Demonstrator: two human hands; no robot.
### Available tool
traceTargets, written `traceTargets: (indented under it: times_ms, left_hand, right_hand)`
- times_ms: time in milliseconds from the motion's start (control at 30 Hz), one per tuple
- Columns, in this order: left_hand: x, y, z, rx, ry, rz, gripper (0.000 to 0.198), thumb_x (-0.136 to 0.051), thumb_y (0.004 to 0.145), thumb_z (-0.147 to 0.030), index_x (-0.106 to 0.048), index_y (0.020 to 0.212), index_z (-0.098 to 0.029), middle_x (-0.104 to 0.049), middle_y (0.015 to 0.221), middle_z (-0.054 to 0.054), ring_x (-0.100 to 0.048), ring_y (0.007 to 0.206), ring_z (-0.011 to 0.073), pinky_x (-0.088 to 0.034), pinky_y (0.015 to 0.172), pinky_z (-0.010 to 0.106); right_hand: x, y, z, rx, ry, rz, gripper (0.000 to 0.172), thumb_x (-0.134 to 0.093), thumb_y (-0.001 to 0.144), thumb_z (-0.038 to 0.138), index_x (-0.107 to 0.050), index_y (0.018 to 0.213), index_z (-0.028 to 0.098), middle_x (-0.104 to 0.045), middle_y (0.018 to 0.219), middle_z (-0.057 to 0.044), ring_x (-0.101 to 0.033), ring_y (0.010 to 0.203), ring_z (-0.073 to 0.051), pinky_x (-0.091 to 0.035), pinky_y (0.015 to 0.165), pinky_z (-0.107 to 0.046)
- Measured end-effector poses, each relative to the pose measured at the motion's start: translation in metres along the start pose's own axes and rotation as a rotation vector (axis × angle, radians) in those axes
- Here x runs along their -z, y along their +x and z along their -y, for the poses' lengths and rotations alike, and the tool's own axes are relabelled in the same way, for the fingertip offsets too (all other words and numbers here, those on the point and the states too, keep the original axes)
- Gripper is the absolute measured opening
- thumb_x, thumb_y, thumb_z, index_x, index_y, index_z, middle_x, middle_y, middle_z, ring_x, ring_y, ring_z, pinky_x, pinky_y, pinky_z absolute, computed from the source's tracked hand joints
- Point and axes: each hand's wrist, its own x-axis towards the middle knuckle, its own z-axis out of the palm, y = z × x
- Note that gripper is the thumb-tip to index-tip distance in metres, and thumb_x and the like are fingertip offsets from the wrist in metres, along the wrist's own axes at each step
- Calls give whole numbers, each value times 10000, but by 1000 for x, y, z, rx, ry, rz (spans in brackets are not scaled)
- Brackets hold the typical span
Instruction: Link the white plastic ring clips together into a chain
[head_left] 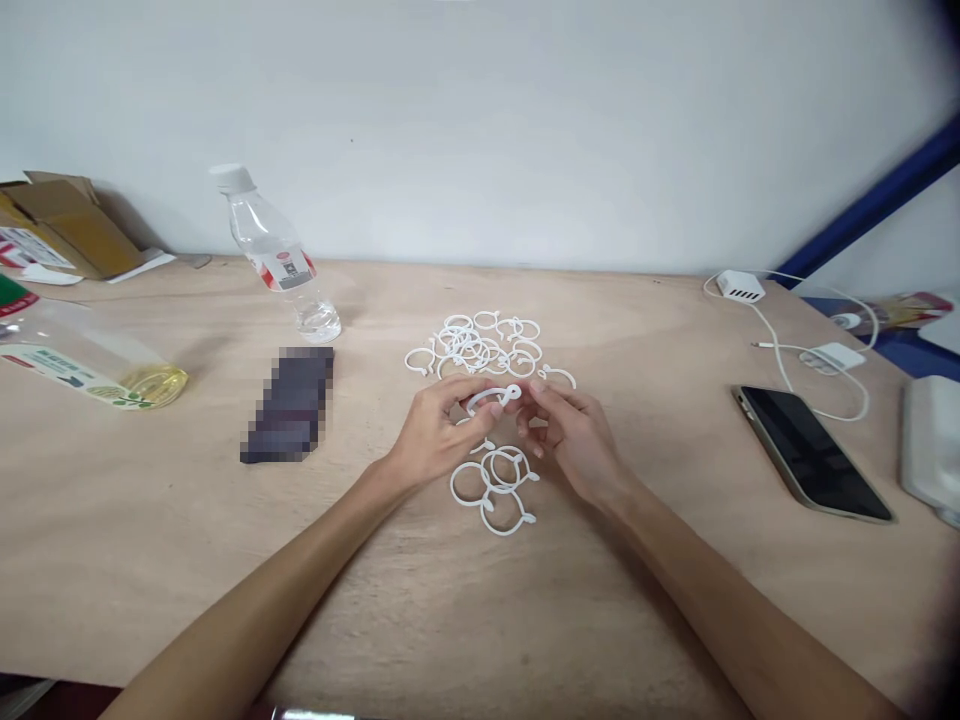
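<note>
My left hand (435,425) is closed, pinching a white plastic curtain ring (487,397) between thumb and fingers. The small eyelet of this ring points to the right. Close beside the eyelet, my right hand (574,430) has its thumb and forefinger pressed together; whatever they pinch is too small or hidden to make out. Beyond both hands lies a loose pile of similar white rings (469,347). Nearer to me, below the hands, a smaller group of white rings (504,512) overlaps on the wooden table (420,620), partly covered by my left hand.
A water bottle (277,255) and a dark pixelated object (289,405) are on the left, with an oil bottle (90,365) and cardboard box (79,225) farther out. At right lie a phone (814,450), a white charger (740,287) and cables (780,355).
</note>
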Motion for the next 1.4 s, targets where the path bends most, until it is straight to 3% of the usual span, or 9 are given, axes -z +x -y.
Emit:
traceTargets:
  times_ms: [133,467,667,733,833,967,1133,1300,1400]
  left_hand:
    - [2,0,4,3,9,93,239,-531,895,-320,-732,936,-198,-729,918,22,-638,859,174,-481,766,277]
    - [2,0,4,-19,76,110,233,-542,881,-307,-744,938,-208,-739,939,35,-651,869,186,-500,781,282]
    - [3,0,16,46,137,-13,342,-471,926,-418,-727,979,-197,-730,1026,70,-643,960,219,-483,875,349]
    - [3,1,21,101,221,-56,374,-429,943,-414,-732,916,-197,-736,951,58,-641,886,210,-477,828,346]
    - [3,2,26,101,360,-10,295,-488,913,-347,-732,824,-206,-724,822,27,-612,785,192,-452,781,337]
    - [2,2,26,74,429,91,259,-504,899,-274,-719,776,-200,-701,800,24,-594,817,188,-437,789,332]
    - [1,1,24,15,386,100,258,-508,901,-271,-707,757,-191,-709,811,29,-602,803,182,-445,813,349]
    - [-1,-1,23,12,344,85,209,-533,896,-295,-718,907,-197,-736,962,48,-639,922,205,-458,902,387]
    - [-1,-2,22,-28,281,71,238,-613,851,-363,-707,1006,-209,-729,1061,63,-644,1002,223,-464,945,405]
  right_hand:
    - [3,3,-12,73,-56,36,275,-696,754,455,-711,733,181,-624,709,-20,-477,544,-96,-318,419,-223]
    - [1,1,-15,160,-261,-8,298,-643,802,437,-625,658,177,-541,596,21,-411,475,-81,-324,457,-242]
    - [10,2,-17,257,-406,-2,220,-607,831,367,-672,712,193,-618,667,5,-530,623,-132,-409,607,-266]
    - [13,2,-17,275,-476,75,197,-596,831,315,-682,698,199,-645,683,-2,-558,659,-148,-421,638,-280]
    - [15,4,-18,334,-617,121,196,-585,824,256,-697,673,200,-671,700,-24,-590,729,-180,-437,691,-313]
    - [18,12,-23,472,-870,-67,199,-540,854,210,-734,901,197,-701,843,-60,-586,844,-214,-440,802,-380]
    - [22,17,-33,577,-1094,46,355,-485,865,112,-711,1093,265,-662,957,-69,-558,908,-225,-428,873,-432]
    - [19,15,-34,684,-1059,37,270,-532,844,100,-749,900,250,-665,835,-46,-562,814,-204,-453,824,-411]
    - [16,12,-32,747,-991,28,279,-537,846,106,-748,917,274,-678,803,-29,-570,772,-191,-456,812,-408]
